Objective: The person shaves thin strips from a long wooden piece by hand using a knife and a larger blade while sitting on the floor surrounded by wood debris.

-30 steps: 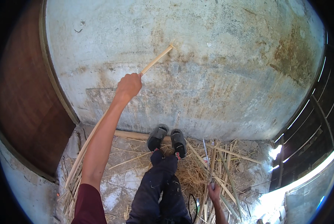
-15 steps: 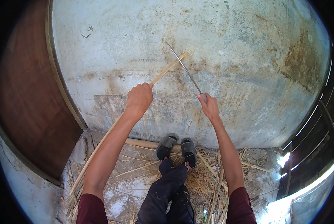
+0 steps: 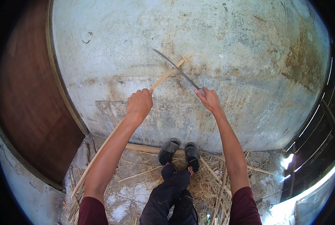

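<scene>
My left hand [image 3: 139,102] is closed around a long pale strip of split bamboo [image 3: 162,79]. The strip runs back under my left forearm toward the floor, and its far end slants up to the right with thin curled shavings [image 3: 190,57] on it. In my right hand [image 3: 208,100] is the handle of a long, narrow-bladed knife [image 3: 185,76]. Its blade points up and left and crosses the strip a little short of the strip's far end. My fingers hide most of the handle.
A stained, pale wall [image 3: 231,112] rises ahead of my feet. To the left stands a brown door [image 3: 32,97]. Dark slatted boards [image 3: 313,138] line the right side. Bamboo strips [image 3: 220,195] and shavings litter the floor, and a pole [image 3: 145,147] lies along the wall's foot.
The knife has slid along the strip toward my left hand, and its blade has tilted further left. My right hand has shifted slightly up and left. The left grip stays about the same.
</scene>
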{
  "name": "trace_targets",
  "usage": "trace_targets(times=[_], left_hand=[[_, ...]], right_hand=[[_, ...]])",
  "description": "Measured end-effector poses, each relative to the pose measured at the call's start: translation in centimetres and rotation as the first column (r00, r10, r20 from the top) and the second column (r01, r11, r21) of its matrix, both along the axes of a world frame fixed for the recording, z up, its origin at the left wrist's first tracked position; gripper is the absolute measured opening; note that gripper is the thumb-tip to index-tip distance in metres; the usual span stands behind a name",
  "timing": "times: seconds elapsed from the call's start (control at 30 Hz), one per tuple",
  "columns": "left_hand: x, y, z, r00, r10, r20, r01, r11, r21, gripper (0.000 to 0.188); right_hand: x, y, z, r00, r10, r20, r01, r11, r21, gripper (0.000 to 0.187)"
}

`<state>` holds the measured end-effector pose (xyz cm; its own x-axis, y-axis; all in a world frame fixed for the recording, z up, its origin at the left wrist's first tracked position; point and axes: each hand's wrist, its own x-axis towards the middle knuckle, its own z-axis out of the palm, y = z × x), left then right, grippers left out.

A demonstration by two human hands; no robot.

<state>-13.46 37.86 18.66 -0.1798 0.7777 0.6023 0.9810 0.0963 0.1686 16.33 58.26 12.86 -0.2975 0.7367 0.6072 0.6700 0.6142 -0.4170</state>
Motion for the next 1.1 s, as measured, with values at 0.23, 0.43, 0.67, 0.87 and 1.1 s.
trace_targets(times=[0.23,0.43,0.67,0.87,1.1], left_hand=[[-0.2,-0.1,0.6,0.999,0.003,0.045,0.002,0.996,-0.094,0.052],[-1.2,0.2,0.4,0.999,0.003,0.045,0.002,0.993,-0.117,0.054],[-0.4,0.2,1.0,0.997,-0.004,0.08,0.015,0.991,-0.135,0.056],[-0.2,0.1,0.9,0.999,0.003,0.051,0.003,0.995,-0.103,0.056],[-1.3,0.8,0.9,0.994,-0.01,0.106,0.027,0.986,-0.167,0.054]], right_hand=[[1.9,0.0,-2.7,1.0,0.004,-0.014,-0.003,0.999,0.04,0.06],[3.1,0.6,-4.3,1.0,0.024,0.002,-0.024,0.994,0.107,0.061],[6.3,2.6,-5.9,0.984,-0.148,-0.099,0.15,0.989,0.016,0.065],[7.0,0.6,-5.9,0.994,-0.084,-0.069,0.087,0.995,0.047,0.062],[7.0,-0.8,-7.1,0.998,-0.066,-0.02,0.067,0.997,0.031,0.058]])
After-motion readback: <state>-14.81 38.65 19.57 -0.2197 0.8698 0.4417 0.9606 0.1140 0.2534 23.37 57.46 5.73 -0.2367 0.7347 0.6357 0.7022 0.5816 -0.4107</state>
